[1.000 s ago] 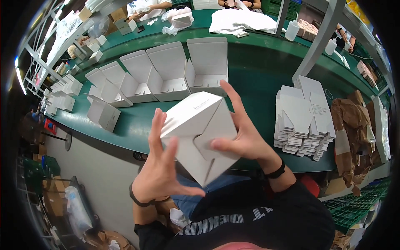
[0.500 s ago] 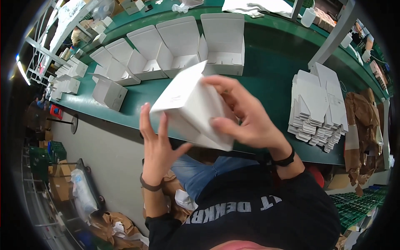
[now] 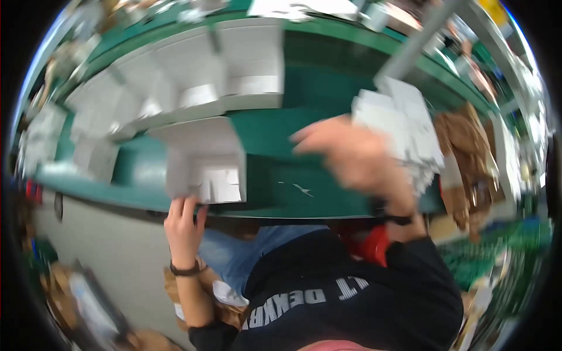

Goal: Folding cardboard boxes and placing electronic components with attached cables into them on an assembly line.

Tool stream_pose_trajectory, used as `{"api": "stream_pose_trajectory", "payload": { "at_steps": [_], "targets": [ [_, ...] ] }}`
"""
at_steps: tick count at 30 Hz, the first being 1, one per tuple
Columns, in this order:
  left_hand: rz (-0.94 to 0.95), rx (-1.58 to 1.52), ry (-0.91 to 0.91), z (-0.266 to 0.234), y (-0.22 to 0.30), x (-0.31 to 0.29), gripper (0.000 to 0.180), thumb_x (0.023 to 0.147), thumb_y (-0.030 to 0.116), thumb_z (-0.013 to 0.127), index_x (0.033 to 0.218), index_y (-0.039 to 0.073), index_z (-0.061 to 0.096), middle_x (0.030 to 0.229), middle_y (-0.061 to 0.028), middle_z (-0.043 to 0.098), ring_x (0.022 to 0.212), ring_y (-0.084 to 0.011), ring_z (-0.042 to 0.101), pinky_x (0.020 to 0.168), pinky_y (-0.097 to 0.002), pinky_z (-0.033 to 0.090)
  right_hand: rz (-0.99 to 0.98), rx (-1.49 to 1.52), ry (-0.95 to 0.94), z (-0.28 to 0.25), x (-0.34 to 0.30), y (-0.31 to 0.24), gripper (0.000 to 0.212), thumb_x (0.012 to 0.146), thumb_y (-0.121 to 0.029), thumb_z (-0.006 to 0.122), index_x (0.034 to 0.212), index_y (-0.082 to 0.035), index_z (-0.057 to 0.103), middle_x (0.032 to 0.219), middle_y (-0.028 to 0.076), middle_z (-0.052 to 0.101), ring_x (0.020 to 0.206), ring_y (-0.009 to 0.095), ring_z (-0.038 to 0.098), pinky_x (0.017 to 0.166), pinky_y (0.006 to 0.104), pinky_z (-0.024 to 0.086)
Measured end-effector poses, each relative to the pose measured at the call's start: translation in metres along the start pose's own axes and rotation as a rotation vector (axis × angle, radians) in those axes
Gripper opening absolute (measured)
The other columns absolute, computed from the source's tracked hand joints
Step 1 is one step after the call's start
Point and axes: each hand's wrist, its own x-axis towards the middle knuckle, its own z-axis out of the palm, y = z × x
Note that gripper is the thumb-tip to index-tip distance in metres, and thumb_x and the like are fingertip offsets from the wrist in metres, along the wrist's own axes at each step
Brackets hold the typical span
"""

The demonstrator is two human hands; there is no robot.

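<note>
A white cardboard box point(image 3: 206, 159) stands on the green worktable with its lid raised and its inside showing. My left hand point(image 3: 183, 225) is at the box's near left corner, its fingers bent together over the edge. My right hand point(image 3: 354, 155) is off the box, above the table and beside a stack of flat white cartons point(image 3: 395, 120). Motion smears its fingers, and nothing shows in its grasp.
Several white boxes with raised lids point(image 3: 252, 61) line the back of the worktable point(image 3: 316, 105). A smaller white box point(image 3: 96, 157) stands at the left. Small white scraps point(image 3: 302, 189) lie near the front edge. Crumpled brown paper point(image 3: 471, 161) hangs at the right.
The box has come down from between both hands onto the table and now stands lid up. My right hand has let go and moved right. The view has shifted right.
</note>
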Motion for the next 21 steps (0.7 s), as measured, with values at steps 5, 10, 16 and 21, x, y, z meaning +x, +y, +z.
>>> {"api": "stream_pose_trajectory", "payload": {
  "at_steps": [5,10,16,21],
  "targets": [
    [-0.014,0.210,0.167,-0.036,-0.084,0.023,0.025,0.091,0.000,0.068,0.115,0.002,0.060,0.113,-0.0182,0.061,0.101,-0.0400,0.062,0.084,-0.0462,0.054,0.645,-0.491,-0.569,-0.160,-0.139,0.138,0.092,0.075,-0.020,0.085,0.154,0.002,0.043,0.157,0.022,0.047,0.148,0.037,0.043,0.123,0.0398,0.034],
    [-0.192,0.289,0.444,-0.079,-0.087,0.024,0.050,0.091,-0.005,0.060,0.140,0.003,0.052,0.143,-0.0257,0.045,0.109,-0.0414,0.063,0.087,-0.0473,0.057,0.698,-0.408,-0.434,-0.127,-0.090,0.098,0.094,0.066,-0.017,0.090,0.147,0.002,0.048,0.142,0.022,0.054,0.139,0.036,0.049,0.120,0.0382,0.037],
    [0.064,-0.283,0.218,-0.038,0.014,0.028,0.069,0.088,0.003,0.071,0.152,0.006,0.046,0.159,-0.0262,0.028,0.133,-0.0423,0.053,0.099,-0.0467,0.057,0.911,-0.386,-0.341,-0.166,-0.061,0.057,0.085,0.074,-0.017,0.088,0.146,0.006,0.049,0.123,0.018,0.061,0.118,0.032,0.059,0.110,0.0389,0.045],
    [0.134,-1.163,0.067,0.031,0.082,0.034,0.055,0.106,0.032,0.058,0.154,0.007,0.047,0.159,-0.0227,0.043,0.146,-0.0351,0.044,0.119,-0.0481,0.041,0.513,0.483,1.048,-0.068,-0.014,-0.036,0.040,0.107,-0.029,0.065,0.125,0.007,0.060,0.105,0.018,0.068,0.083,0.026,0.067,0.082,0.0420,0.059]
  ]
}}
